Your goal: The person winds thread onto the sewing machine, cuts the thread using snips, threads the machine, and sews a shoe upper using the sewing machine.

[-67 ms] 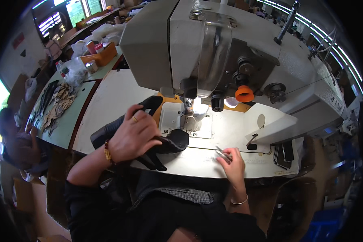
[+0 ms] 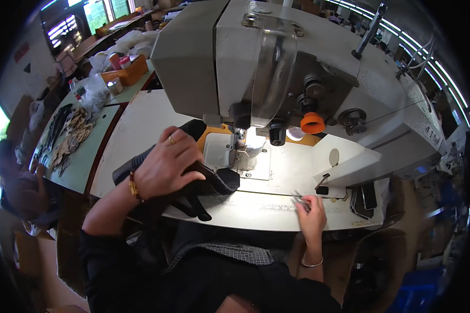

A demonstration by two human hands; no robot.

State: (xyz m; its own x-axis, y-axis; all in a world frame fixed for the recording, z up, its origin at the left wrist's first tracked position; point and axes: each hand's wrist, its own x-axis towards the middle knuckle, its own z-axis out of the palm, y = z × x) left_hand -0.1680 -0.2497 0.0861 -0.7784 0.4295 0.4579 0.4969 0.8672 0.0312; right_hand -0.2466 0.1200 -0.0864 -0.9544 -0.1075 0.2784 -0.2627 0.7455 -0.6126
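Observation:
My left hand [image 2: 167, 166] is closed around a folded black leather-like piece [image 2: 226, 180], left of the needle. Its flaps and strips spread over the white machine table; my hand and wrist hide part of it. To the right, close to the table's front edge, my right hand [image 2: 312, 213] pinches small metal thread snips [image 2: 298, 198], with two slim points sticking out past the fingers. Between and behind the hands stands a large grey sewing machine [image 2: 193, 57]. Its needle area [image 2: 241, 136] is lit brightly over a metal plate [image 2: 216, 156].
A dark phone-like object [image 2: 369, 196] lies at the table's right end. On the left, a green table [image 2: 81, 175] bears tan and black cut pieces [image 2: 70, 136], plastic bags and an orange box [image 2: 133, 70] with thread spools. A person [image 2: 23, 182] sits beyond it.
My right hand has shifted slightly right with the snips. My left hand still grips the black piece and has turned it a little. The whole view has slid slightly.

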